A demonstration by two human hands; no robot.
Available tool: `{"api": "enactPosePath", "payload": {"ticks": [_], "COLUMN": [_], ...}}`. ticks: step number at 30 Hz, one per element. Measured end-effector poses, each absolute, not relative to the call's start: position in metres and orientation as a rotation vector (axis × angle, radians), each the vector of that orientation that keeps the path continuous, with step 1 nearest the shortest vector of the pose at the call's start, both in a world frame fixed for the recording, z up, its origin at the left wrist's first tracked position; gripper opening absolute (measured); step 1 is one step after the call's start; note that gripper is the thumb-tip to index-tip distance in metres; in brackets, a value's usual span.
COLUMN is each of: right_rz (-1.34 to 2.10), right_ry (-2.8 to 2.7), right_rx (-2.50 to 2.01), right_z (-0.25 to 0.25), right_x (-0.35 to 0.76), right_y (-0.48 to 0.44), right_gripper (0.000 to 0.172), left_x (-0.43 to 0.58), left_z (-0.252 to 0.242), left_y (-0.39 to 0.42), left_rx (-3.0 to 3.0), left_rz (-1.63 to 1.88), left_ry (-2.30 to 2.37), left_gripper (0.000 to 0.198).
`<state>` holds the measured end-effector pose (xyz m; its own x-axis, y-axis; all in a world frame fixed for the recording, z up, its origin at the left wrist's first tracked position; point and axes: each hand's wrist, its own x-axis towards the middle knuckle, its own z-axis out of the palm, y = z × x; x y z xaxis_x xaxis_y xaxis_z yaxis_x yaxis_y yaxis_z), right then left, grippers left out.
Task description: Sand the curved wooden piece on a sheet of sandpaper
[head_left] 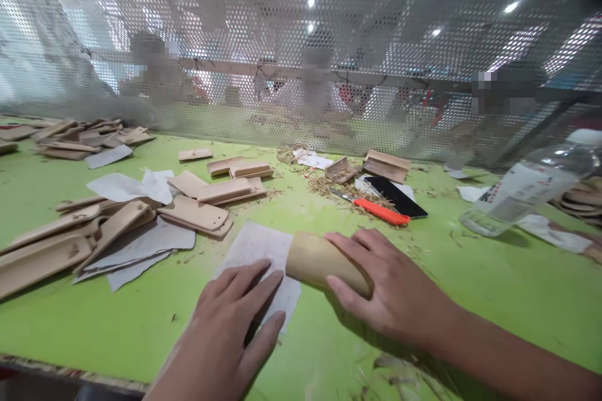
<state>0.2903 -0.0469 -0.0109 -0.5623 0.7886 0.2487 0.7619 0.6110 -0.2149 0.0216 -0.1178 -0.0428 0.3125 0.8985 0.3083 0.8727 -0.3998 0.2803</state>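
My right hand (pixel 380 282) is wrapped over a curved, pale bamboo piece (pixel 310 257), thumb on the near side and fingers on the far side. The left end of that piece rests on a whitish sheet of paper (pixel 256 244), possibly sandpaper. On the same sheet my left hand (pixel 239 307) lies with its fingers stretched out and a little apart, pressing the paper to the green table (pixel 141 319). Beyond my hands lie an orange utility knife (pixel 380 210) and a black phone (pixel 397 194) or similar flat slab.
Several bamboo pieces (pixel 47 257) and paper sheets (pixel 141 244) are heaped at left, with another pile (pixel 84 135) farther back. Shavings (pixel 338 185) lie near the knife. A tilted plastic bottle (pixel 527 185) is at right. A perforated screen (pixel 282 31) closes off the back; people show dimly behind it.
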Motion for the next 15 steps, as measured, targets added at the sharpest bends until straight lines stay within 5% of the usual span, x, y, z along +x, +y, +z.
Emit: {"api": "enactPosePath", "payload": {"ticks": [15], "right_rz": [0.142], "right_ry": [-2.862], "right_rx": [-1.471], "right_z": [0.009], "right_x": [0.261], "right_y": [-0.035], "right_gripper": [0.08], "left_x": [0.023], "left_z": [-0.046], "left_y": [-0.121], "left_rx": [2.478], "left_rz": [0.513], "left_ry": [1.739], "left_gripper": [0.048]}}
